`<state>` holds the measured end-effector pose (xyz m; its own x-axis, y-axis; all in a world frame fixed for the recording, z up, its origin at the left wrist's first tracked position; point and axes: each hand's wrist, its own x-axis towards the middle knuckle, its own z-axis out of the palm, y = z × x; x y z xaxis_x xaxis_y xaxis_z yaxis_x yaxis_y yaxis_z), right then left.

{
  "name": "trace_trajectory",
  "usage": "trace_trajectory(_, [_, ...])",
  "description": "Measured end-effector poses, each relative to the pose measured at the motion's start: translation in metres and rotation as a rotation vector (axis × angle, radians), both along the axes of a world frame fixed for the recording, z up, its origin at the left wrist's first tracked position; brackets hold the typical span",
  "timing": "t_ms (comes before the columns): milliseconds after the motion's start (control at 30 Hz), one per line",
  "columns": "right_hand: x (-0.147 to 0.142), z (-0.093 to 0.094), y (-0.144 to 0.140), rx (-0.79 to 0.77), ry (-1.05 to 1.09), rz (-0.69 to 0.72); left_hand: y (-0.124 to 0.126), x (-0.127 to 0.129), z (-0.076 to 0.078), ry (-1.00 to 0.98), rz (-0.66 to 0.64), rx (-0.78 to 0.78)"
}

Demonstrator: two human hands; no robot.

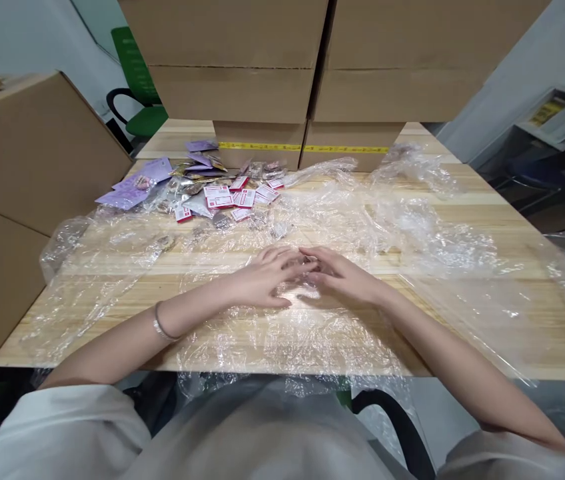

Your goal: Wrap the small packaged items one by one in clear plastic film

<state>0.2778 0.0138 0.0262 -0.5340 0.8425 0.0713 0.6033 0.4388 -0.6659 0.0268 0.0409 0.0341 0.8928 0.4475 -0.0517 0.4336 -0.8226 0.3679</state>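
Observation:
My left hand [265, 277] lies low over the middle of the table, its fingers spread and the thumb apart. Close against its fingertips is my right hand [345, 275], with fingers stretched out and slightly curved. Beneath both hands, a crumpled sheet of clear plastic film [282, 340] covers the table and hangs over the front edge. A small patch between the fingertips looks dark and shiny; whether a small thing lies there I cannot tell. Beyond the hands sits a heap of small clear packets with red-and-white label cards [218, 196] and purple cards [135, 185].
Large cardboard boxes [242, 93] stand stacked at the back of the wooden table [152, 283], with a yellow measuring tape [262, 146] across the lower ones. Another big box [27, 147] rises at the left edge. A green chair [145, 120] is behind.

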Motion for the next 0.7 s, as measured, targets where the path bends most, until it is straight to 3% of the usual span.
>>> trace_trajectory(167, [0.000,0.001,-0.010,0.132,-0.238,-0.010,0.001,-0.041,0.010,0.127,0.248,-0.094])
trace_trajectory(467, [-0.014,-0.015,-0.022,0.372,-0.526,-0.123,0.008,-0.049,0.010,0.144,0.343,-0.113])
trace_trajectory(600, [-0.001,-0.015,-0.042,0.397,-0.509,-0.256,0.012,-0.057,0.013,0.103,0.410,-0.165])
trace_trajectory(700, [0.007,-0.014,-0.058,0.379,-0.350,-0.361,0.015,-0.067,0.016,0.049,0.445,-0.200])
